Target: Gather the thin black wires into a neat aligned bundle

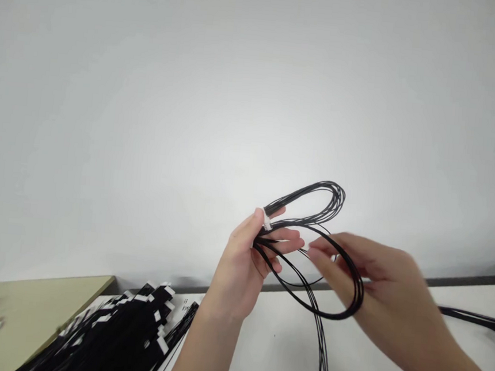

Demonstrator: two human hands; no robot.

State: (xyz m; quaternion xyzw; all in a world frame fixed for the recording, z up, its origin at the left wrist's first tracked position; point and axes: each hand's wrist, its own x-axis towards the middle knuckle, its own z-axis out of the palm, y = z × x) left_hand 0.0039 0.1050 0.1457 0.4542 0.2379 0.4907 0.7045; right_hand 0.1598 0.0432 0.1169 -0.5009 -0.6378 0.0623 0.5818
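My left hand (243,260) pinches a looped black cable bundle (337,199) between thumb and fingers, above the white table. A small white connector (267,219) shows beside the thumb. One group of thin wires curls up and right; a thicker loop (356,287) hangs lower and passes in front of the fingers of my right hand (365,276). Several loose strands (321,336) trail down out of view. The thumb and index finger of my right hand are brought together at a thin wire end near the left fingers; what they grip is too small to make out.
A large pile of black cables with white connectors (122,330) lies at the lower left, beside a yellowish board (41,306) with more cable pieces. At the right edge, another black cable (474,317) rests on the white table (278,332). A pale wall (193,117) stands behind.
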